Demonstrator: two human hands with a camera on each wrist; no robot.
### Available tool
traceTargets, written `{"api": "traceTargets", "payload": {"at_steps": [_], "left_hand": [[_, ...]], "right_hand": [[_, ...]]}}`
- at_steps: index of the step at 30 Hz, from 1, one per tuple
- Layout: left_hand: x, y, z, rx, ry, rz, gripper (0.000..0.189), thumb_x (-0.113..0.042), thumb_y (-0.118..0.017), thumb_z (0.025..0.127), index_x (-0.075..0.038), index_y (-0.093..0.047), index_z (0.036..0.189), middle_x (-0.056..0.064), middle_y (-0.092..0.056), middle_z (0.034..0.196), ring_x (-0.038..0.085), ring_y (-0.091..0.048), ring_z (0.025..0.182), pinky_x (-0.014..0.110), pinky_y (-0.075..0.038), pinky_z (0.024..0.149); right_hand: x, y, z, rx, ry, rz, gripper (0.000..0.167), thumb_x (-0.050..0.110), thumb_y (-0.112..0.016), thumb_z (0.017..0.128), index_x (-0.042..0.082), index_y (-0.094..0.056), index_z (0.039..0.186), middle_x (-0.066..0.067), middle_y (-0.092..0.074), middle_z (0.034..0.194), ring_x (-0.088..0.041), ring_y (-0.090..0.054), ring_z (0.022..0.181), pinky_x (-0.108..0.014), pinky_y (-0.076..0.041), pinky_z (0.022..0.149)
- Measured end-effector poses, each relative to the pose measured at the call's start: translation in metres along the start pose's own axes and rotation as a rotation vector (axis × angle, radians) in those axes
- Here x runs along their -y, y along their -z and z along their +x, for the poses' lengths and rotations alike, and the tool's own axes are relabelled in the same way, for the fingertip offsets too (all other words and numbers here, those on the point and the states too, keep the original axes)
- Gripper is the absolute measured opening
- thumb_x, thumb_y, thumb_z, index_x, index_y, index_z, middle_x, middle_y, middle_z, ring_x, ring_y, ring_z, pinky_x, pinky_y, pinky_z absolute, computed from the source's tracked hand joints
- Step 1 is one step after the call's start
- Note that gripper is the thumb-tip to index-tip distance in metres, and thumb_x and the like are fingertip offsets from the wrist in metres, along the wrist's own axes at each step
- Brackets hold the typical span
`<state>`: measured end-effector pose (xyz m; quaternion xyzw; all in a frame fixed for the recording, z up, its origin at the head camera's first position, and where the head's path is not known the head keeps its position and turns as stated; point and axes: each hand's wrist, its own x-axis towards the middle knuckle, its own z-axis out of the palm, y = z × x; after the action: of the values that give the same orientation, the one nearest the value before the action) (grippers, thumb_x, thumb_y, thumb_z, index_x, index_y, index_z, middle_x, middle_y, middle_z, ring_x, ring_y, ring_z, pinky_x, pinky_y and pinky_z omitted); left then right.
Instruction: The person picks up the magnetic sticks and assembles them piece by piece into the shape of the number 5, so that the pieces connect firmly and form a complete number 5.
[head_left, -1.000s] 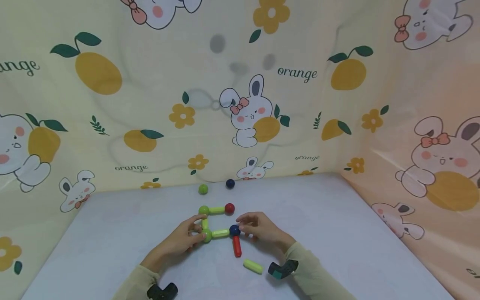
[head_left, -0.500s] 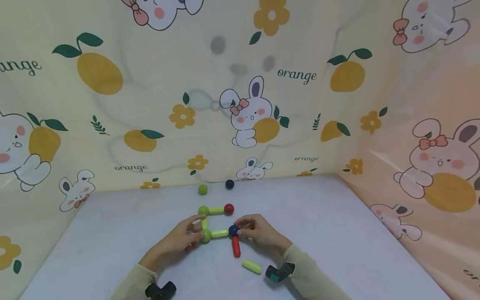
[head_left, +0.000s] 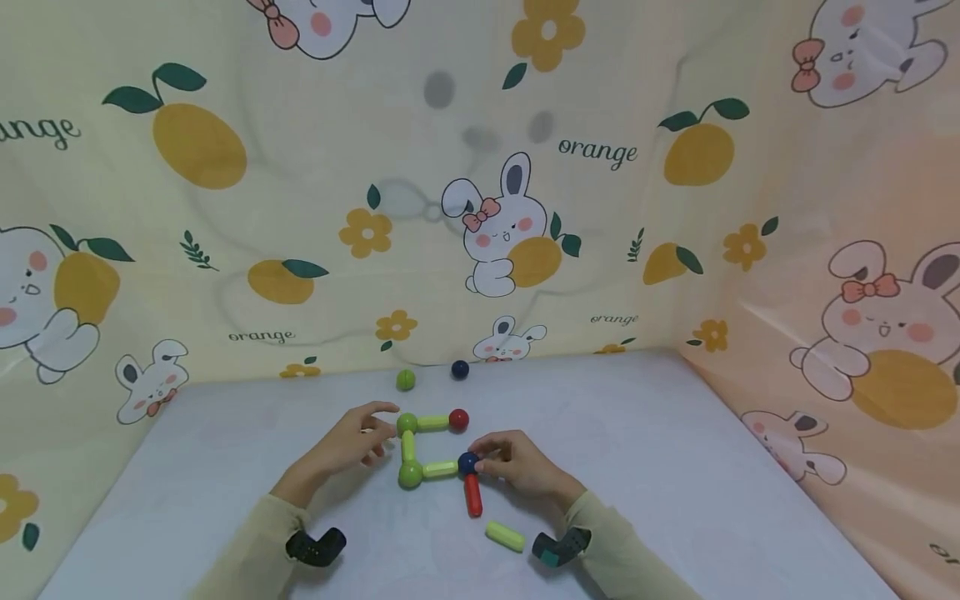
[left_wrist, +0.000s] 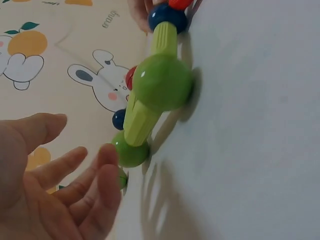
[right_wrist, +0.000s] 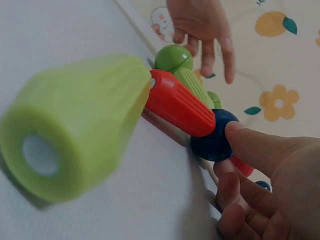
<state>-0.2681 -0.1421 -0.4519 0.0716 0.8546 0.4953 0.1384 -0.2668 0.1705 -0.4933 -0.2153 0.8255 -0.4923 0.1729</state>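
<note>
The right hand (head_left: 527, 468) pinches the near blue ball (head_left: 467, 463), at the far end of the red rod (head_left: 473, 496); the left hand (head_left: 347, 443), loose-fingered, holds nothing. A careless twist could part them.

We see pale yellow-green on the three joined rods (head_left: 440, 471), and a brighter green on the near left ball (head_left: 410, 474) and middle left ball (head_left: 407, 424). The right-hand ball (head_left: 459, 420) beyond is red, the near blue ball (head_left: 466, 463) dark navy, and the near red rod (head_left: 473, 496) plain. Our loose near rod (head_left: 506, 536) is yellow-green with a whitish end disc. At the far edge we have a green ball (head_left: 406, 380) and a navy ball (head_left: 460, 370). The cream backdrop (head_left: 300, 142), peachier at right, carries white rabbits, oranges, yellow flowers and dark green leaves.
</note>
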Motion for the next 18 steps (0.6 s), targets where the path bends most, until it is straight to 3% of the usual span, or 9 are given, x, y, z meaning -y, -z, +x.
{"api": "traceTargets", "payload": {"at_steps": [7, 10, 13, 18], "left_hand": [[-0.009, 0.006, 0.022, -0.103, -0.049, -0.004, 0.042, -0.016, -0.053, 0.103, 0.000, -0.050, 0.141, 0.026, -0.066, 0.119, 0.026, -0.066, 0.088, 0.030, -0.055, 0.069], [-0.009, 0.006, 0.035, -0.166, -0.053, 0.027, 0.041, -0.015, -0.053, 0.103, -0.001, -0.050, 0.141, 0.025, -0.065, 0.122, 0.029, -0.066, 0.099, 0.031, -0.055, 0.075], [-0.008, 0.005, 0.047, -0.200, -0.037, 0.063, 0.044, -0.018, -0.053, 0.103, -0.006, -0.048, 0.145, 0.023, -0.061, 0.131, 0.034, -0.062, 0.115, 0.038, -0.054, 0.089], [-0.005, 0.003, 0.062, -0.178, -0.001, 0.080, 0.052, -0.022, -0.053, 0.103, -0.011, -0.039, 0.152, 0.027, -0.045, 0.150, 0.044, -0.049, 0.133, 0.056, -0.045, 0.106]], "right_hand": [[0.000, 0.000, 0.000, 0.006, 0.006, 0.005, 0.028, 0.018, -0.067, 0.097, 0.010, -0.070, 0.124, -0.009, -0.069, 0.118, -0.014, -0.055, 0.083, -0.023, -0.047, 0.066], [0.001, 0.000, 0.000, 0.009, -0.008, 0.008, 0.027, 0.018, -0.066, 0.098, 0.013, -0.070, 0.124, -0.007, -0.069, 0.119, -0.015, -0.054, 0.083, -0.023, -0.047, 0.067], [0.002, 0.001, -0.001, 0.013, -0.003, 0.010, 0.027, 0.017, -0.066, 0.098, 0.012, -0.070, 0.125, -0.008, -0.069, 0.118, -0.016, -0.054, 0.083, -0.024, -0.046, 0.066], [0.001, 0.001, 0.000, 0.014, -0.006, 0.015, 0.028, 0.017, -0.066, 0.097, 0.012, -0.070, 0.125, -0.008, -0.069, 0.118, -0.016, -0.054, 0.083, -0.024, -0.046, 0.066]]}}
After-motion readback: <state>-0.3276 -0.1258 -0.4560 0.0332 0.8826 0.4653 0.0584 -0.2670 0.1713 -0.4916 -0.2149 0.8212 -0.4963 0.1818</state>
